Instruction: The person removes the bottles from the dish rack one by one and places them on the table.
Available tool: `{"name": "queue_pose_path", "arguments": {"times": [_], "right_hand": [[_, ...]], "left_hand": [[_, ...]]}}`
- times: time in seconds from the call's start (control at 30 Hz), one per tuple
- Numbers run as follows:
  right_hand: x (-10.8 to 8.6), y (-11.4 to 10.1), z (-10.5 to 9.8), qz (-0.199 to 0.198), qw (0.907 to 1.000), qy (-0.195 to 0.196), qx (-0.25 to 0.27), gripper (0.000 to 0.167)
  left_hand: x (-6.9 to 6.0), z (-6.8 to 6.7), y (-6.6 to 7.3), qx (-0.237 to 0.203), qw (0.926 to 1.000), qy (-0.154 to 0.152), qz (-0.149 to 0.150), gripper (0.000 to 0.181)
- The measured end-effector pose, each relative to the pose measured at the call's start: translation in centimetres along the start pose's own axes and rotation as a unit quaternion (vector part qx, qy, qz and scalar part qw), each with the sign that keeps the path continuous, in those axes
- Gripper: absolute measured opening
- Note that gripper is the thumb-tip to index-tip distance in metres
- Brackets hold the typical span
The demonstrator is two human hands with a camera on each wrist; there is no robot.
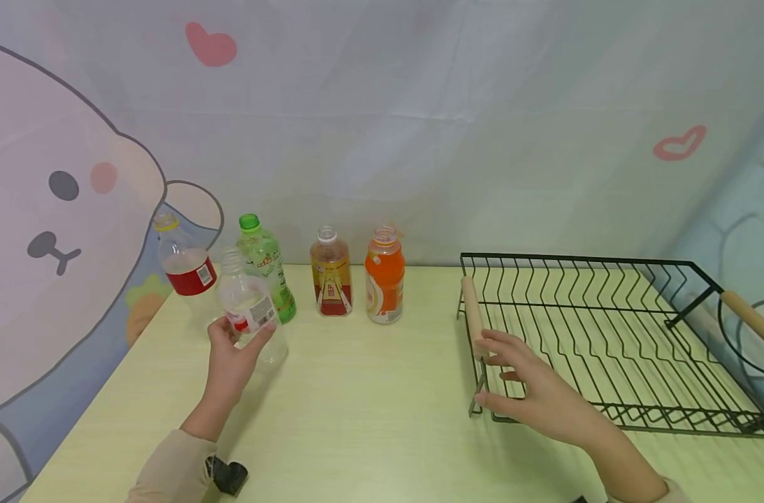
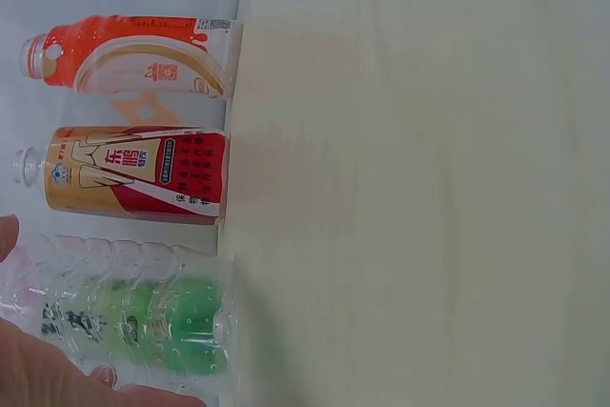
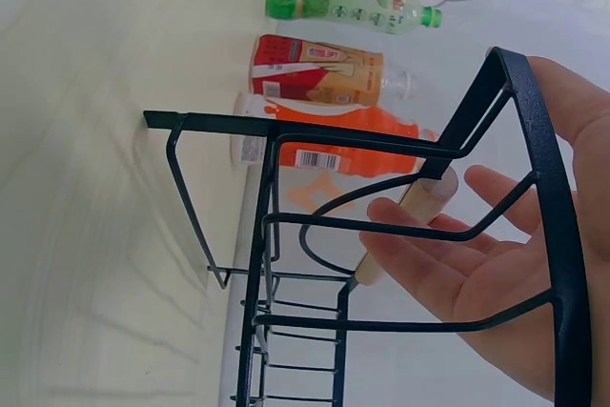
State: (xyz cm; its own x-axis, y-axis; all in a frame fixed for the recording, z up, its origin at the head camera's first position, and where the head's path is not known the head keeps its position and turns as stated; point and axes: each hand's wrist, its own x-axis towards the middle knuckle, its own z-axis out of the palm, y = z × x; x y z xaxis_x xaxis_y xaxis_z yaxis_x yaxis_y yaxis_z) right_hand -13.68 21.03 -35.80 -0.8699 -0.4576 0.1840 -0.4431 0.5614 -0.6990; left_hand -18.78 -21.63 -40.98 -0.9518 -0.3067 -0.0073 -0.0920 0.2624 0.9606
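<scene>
My left hand [image 1: 232, 362] grips a clear plastic bottle [image 1: 246, 297] with a red and white label, thumb on one side and fingers on the other. The bottle leans slightly; whether its base touches the table cannot be told. Behind it stands a green-capped bottle [image 1: 270, 269], seen through the clear plastic in the left wrist view. My right hand [image 1: 535, 391] is at the left end of a black wire rack [image 1: 583, 306], its fingers loosely spread beside the wooden handle [image 1: 473, 311]. In the right wrist view, the fingers [image 3: 419, 259] reach near that handle without curling round it.
A clear bottle with a red label [image 1: 191, 274] stands at the far left. Toward the back middle are a red and gold bottle [image 1: 333, 276] and an orange bottle [image 1: 384, 276]. The rack's other wooden handle [image 1: 754, 323] is at the right. A printed curtain [image 1: 419, 140] hangs behind the table [image 1: 369, 419].
</scene>
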Motion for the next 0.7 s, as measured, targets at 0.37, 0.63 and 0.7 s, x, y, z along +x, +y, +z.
{"name": "queue_pose_path", "arguments": {"times": [0.37, 0.63, 0.7], "right_hand": [[0.2, 0.1, 0.1, -0.005, 1.0, -0.006, 0.005, 0.059], [0.3, 0.4, -0.1, -0.01, 0.9999, -0.006, -0.009, 0.059], [0.3, 0.5, -0.1, -0.015, 0.9998, -0.004, -0.014, 0.058]], "left_hand": [[0.3, -0.1, -0.2, -0.013, 0.9999, -0.001, -0.006, 0.088], [0.0, 0.0, 0.7, -0.007, 1.0, 0.002, -0.005, 0.096], [-0.4, -0.1, 1.3, 0.001, 0.9999, 0.015, 0.006, 0.098]]}}
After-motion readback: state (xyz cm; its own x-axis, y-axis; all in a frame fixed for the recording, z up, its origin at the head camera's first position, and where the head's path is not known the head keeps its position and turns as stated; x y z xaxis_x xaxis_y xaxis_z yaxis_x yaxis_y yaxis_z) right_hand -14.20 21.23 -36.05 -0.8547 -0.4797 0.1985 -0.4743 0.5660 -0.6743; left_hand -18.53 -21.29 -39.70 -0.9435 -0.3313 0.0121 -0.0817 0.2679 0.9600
